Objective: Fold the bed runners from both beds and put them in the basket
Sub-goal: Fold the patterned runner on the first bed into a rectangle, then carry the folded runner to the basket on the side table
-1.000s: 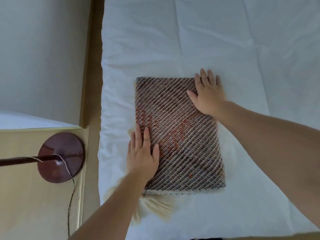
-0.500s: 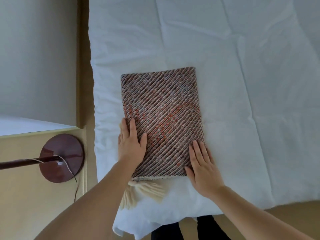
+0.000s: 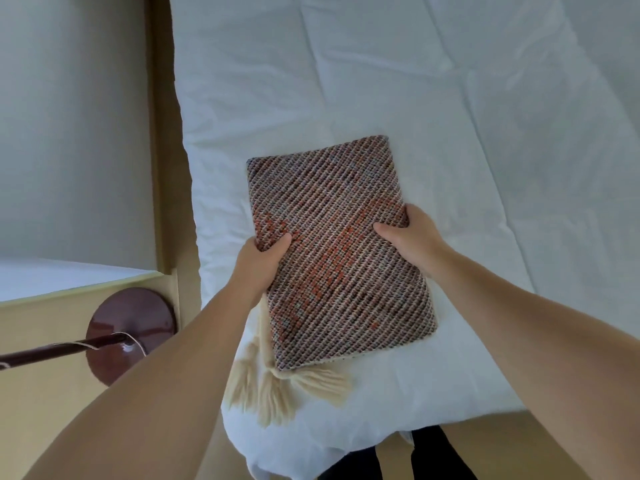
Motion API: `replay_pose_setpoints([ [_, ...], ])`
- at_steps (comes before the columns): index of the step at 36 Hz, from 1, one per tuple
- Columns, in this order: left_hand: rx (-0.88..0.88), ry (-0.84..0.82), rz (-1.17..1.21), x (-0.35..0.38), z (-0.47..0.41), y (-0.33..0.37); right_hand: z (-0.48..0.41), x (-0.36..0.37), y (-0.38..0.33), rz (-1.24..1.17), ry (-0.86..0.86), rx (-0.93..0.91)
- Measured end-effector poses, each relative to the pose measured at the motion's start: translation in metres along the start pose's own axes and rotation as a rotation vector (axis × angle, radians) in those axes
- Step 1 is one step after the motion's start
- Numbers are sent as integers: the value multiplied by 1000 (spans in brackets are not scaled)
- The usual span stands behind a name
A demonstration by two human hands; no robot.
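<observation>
The folded bed runner [image 3: 339, 251], a thick rectangle woven in brown, grey and orange diagonals, sits on the near part of the bed [image 3: 485, 133], held at its two long edges. The left hand [image 3: 258, 263] grips the left edge and the right hand [image 3: 414, 239] grips the right edge. Each thumb lies on top and the fingers curl under the cloth, out of sight. A cream fringe [image 3: 277, 389] spills from the runner's near left corner onto the sheet.

Half a second ago both hands lay flat on the runner's near end with straight fingers; now they clasp its sides farther up. Whether the runner is lifted clear of the bed cannot be told.

The bed wears a creased white cover. To its left, on the tan floor [image 3: 41, 410], stands a round dark-red lamp base [image 3: 130, 332] with its pole [image 3: 52, 351] and a thin cord, below a pale wall [image 3: 69, 116].
</observation>
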State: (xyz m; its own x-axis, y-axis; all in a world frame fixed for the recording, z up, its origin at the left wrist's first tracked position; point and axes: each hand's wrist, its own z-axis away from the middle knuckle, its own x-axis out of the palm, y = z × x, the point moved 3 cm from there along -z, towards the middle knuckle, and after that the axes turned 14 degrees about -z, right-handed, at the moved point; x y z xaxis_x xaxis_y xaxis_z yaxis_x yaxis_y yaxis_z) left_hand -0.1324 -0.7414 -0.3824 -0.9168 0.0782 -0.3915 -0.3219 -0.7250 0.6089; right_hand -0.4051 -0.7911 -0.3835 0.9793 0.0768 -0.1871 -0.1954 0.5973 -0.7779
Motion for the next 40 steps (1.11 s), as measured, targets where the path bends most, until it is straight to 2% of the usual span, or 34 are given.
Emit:
replay_pose_setpoints([
  [6,188,111,-178,-3,42,44,41,-15,-31,36,65,-106],
  [11,309,101,-233,-3,92,119,98,-67,-82,-49,195,-172],
  [18,594,13,-315,26,186,243,202,-173,-152,-131,429,-271],
  [23,795,-154,-291,76,260,320,286,-257,-175,-222,623,-349],
  [31,1037,-411,-332,200,391,390,429,-388,-142,-319,908,-464],
  [40,1130,-709,-347,370,552,385,594,-507,-37,-380,1222,-440],
])
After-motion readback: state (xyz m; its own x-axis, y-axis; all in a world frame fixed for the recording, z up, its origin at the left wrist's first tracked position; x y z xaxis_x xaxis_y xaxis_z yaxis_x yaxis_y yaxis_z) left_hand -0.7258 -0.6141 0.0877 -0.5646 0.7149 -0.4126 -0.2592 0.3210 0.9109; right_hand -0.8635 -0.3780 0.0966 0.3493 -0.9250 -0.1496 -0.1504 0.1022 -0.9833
